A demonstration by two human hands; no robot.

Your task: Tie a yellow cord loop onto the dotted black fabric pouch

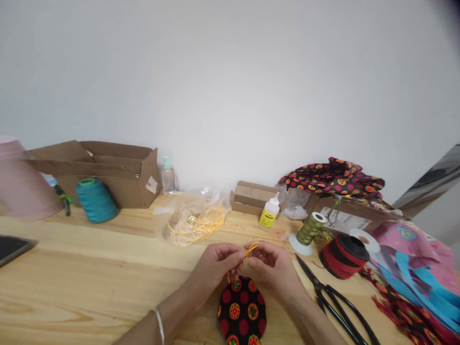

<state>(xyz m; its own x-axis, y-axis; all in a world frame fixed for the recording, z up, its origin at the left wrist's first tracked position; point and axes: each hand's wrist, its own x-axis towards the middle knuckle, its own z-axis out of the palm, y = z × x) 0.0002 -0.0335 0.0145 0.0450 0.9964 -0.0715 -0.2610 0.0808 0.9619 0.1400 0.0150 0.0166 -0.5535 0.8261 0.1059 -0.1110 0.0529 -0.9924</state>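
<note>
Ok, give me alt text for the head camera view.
A left hand and right hand hold a looped yellow cord near a round patterned fabric piece at a wooden table. Black scissors lie to the right; a white bottle stands behind.

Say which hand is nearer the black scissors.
Right. The right hand is just left of the black scissors; the left hand is farther left, past the right hand.

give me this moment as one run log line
left hand: pinching yellow cord | right hand: fingers at cord's loop | patterned disc: near side of hands | scissors: right of right hand
</note>
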